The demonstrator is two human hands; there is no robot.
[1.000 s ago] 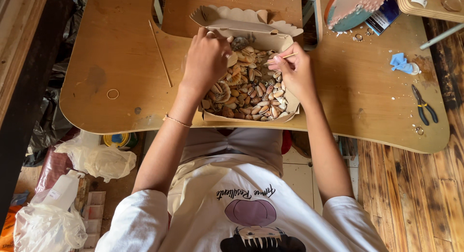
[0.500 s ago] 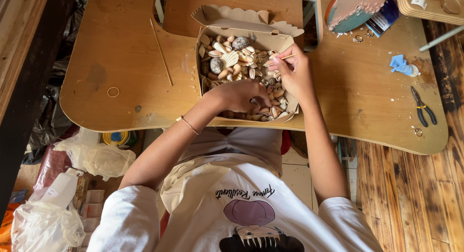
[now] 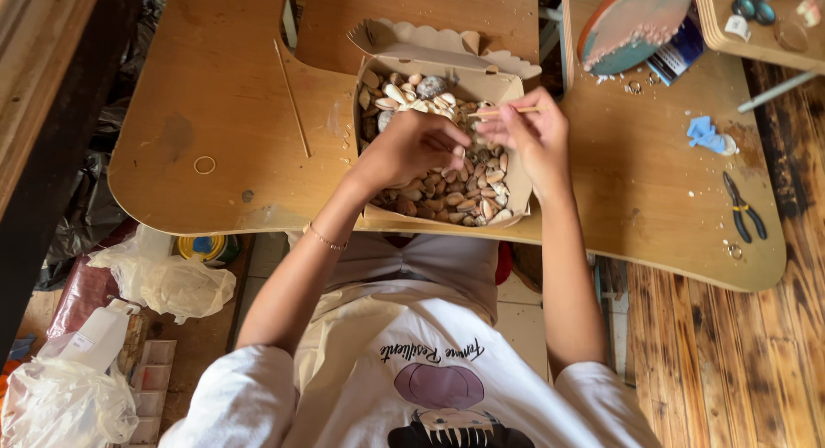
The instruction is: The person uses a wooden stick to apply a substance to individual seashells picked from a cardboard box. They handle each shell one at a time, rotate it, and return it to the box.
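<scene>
An open cardboard box point(image 3: 443, 61) full of seashells point(image 3: 455, 190) sits on the wooden table point(image 3: 215, 139) in front of me. My left hand point(image 3: 412, 147) hovers over the shells in the box's middle, fingers pinched together, apparently on a small shell. My right hand point(image 3: 528, 134) is beside it at the box's right edge and grips a thin wooden stick point(image 3: 507, 111) that points left. The two hands nearly touch over the shells.
A long thin wooden stick point(image 3: 292, 100) and a rubber band point(image 3: 204, 164) lie on the table to the left. Pliers point(image 3: 743, 209), a blue scrap point(image 3: 706, 134) and a round teal disc point(image 3: 632, 23) lie to the right. Plastic bags point(image 3: 163, 280) sit on the floor at lower left.
My left hand went from the box's far end down to its near edge, then came up to the middle beside my right hand. The right hand kept the stick and stayed nearly in place.
</scene>
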